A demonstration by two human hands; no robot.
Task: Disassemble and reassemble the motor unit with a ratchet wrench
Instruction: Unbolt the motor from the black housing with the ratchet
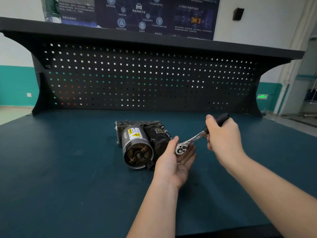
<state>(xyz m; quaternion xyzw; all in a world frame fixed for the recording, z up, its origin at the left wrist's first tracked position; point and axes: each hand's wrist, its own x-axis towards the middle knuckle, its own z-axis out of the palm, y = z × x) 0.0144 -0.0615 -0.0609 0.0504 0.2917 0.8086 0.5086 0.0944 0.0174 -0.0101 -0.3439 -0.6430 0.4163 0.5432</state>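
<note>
black pegboard [137, 79], teal workbench [68, 169], blurry wall poster [137, 12]

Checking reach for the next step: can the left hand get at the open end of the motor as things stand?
Probably yes. The left hand lies palm up beside the motor unit, cradling the head of the ratchet wrench, and nothing lies between it and the open end. It would have to leave the wrench to the right hand first.

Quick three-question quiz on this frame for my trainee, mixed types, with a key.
1. True or false: the right hand grips the wrench by its black handle.
2. Where is the wrench head? A) on the motor B) over the left hand palm C) flat on the bench
3. Fill in: the motor's open end faces ____ the camera.

Key: 1 true; 2 B; 3 toward.
</note>
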